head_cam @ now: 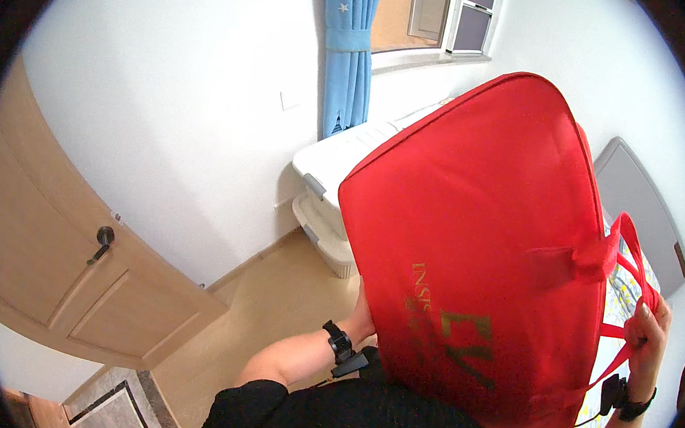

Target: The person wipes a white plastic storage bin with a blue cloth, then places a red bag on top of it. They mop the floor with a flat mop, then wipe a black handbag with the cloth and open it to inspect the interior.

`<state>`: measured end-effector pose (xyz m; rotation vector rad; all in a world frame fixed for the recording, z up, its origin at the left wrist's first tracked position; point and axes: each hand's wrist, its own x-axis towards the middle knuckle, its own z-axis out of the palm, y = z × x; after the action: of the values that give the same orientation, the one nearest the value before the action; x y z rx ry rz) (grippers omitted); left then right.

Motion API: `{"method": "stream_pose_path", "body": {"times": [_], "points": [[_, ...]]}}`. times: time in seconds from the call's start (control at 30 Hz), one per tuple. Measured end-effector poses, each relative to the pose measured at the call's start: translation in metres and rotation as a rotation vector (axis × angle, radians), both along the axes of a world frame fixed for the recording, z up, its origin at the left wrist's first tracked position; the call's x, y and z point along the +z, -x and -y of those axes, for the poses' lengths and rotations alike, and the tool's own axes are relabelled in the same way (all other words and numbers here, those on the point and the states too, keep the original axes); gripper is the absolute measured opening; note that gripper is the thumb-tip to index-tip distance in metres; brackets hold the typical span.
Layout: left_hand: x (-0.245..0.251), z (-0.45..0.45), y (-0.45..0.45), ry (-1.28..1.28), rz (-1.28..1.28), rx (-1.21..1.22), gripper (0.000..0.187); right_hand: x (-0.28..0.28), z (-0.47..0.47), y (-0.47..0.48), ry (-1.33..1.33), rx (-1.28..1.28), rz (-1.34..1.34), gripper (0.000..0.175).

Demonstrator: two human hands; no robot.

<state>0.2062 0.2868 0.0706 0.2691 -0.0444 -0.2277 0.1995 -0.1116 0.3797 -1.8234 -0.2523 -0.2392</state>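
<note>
A large red fabric storage bag (468,224) with dark piping and gold lettering is held up tilted in front of my body. My right hand (647,325) grips its red strap handles (635,255) at the right side. At the lower left edge of the bag, my left hand (364,315) supports it from behind; its fingers are mostly hidden by the fabric. Each wrist wears a black strap with a small device, the left one (339,343) and the right one (623,399).
White lidded plastic bins (335,159) are stacked by the wall, near a tied blue curtain (349,51) and window. A wooden door (75,241) stands at the left. Behind the bag are a grey headboard-like panel (639,195) and patterned bedding (626,290).
</note>
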Motion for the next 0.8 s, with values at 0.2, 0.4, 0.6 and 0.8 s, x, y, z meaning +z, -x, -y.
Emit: {"method": "stream_pose_path", "body": {"times": [0.2,0.4,0.6,0.8], "points": [[0.009,-0.045,-0.063,-0.001,-0.036,0.072,0.064,0.023,-0.061,-0.107,-0.072,-0.082,0.141,0.025],[-0.01,-0.117,-0.062,-0.048,-0.385,0.139,0.095,0.074,-0.163,-0.181,-0.099,0.319,0.078,0.023],[-0.031,-0.201,-0.057,-0.015,-0.529,0.285,0.104,0.091,-0.224,-0.219,-0.029,0.719,0.103,0.033],[-0.028,-0.271,-0.027,0.051,-0.448,0.439,0.099,0.113,-0.286,-0.249,0.137,0.628,0.137,0.032]]}}
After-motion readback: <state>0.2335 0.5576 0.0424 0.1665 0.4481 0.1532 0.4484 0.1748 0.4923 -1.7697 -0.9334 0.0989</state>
